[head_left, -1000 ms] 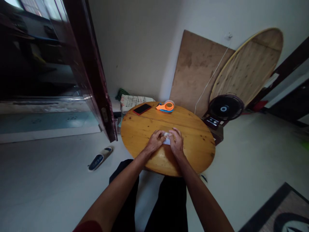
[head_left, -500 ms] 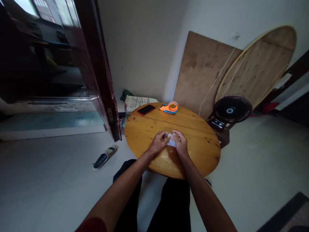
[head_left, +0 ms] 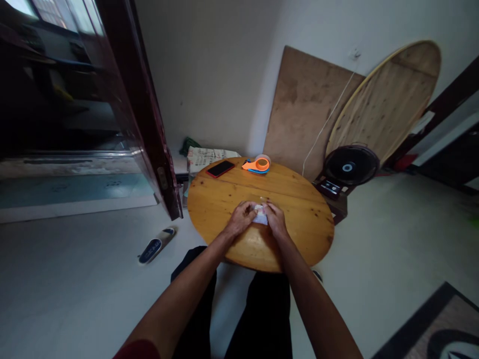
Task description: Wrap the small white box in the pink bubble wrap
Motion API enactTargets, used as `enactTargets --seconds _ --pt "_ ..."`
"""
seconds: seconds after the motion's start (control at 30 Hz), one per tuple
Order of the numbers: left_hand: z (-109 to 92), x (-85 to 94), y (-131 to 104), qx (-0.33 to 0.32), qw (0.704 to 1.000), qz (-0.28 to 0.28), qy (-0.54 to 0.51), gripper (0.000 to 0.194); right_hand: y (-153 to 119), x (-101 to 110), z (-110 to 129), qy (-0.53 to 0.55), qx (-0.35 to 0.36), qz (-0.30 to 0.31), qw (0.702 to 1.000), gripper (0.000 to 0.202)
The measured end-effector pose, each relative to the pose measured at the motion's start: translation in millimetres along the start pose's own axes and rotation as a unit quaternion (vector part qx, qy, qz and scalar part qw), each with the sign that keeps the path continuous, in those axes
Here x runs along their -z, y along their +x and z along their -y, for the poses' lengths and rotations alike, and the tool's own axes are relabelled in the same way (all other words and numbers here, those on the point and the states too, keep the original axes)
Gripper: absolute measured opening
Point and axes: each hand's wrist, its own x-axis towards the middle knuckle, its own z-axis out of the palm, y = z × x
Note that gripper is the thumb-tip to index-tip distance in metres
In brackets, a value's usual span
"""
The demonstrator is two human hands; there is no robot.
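Between my hands, over the round wooden table (head_left: 299, 209), is a small whitish, paper-like piece (head_left: 260, 215) with a pinkish patch. My left hand (head_left: 241, 218) is closed on its left side, thumb on top. At its right upper side my right hand (head_left: 274, 217) grips it with bent fingers. An orange and blue tape dispenser (head_left: 258, 164) lies at the table's far edge. Left of that sits a dark phone with a red edge (head_left: 220, 169).
A printed white bag (head_left: 209, 155) is behind the table. A round black fan-like device (head_left: 350, 167) stands to the right, before a leaning brown board (head_left: 299, 104) and an oval wooden panel (head_left: 389, 94). One slipper (head_left: 155, 247) lies on the floor at left.
The view has shifted slightly, moving the table and the other things a little left. My right fingers have shifted a little on the paper-like piece, and more of it shows.
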Motion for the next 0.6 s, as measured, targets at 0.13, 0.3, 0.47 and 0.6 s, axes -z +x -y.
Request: enactTargets --seconds 0.13,0.3,0.47,0.6 --pt "-3.2 0.3 0.0 0.01 1.0 -0.005 0.004 0.024 -6.9 -1.4 13.6 0.058 -0.07 -0.006 0.996 0.047" --pt "-8.0 1.0 -0.5 0.016 1.0 -0.004 -0.002 0.023 -9.8 -2.8 21.1 0.076 -0.083 -0.018 0.994 0.054" --pt "-8.1 1.5 -1.0 0.011 1.0 -0.005 -0.008 0.022 -9.9 -2.6 19.2 0.079 -0.082 -0.018 0.993 0.054" --pt "-7.1 1.7 -0.7 0.002 1.0 0.001 -0.02 0.022 -8.6 -2.9 16.6 0.074 -0.044 0.001 0.996 0.042"
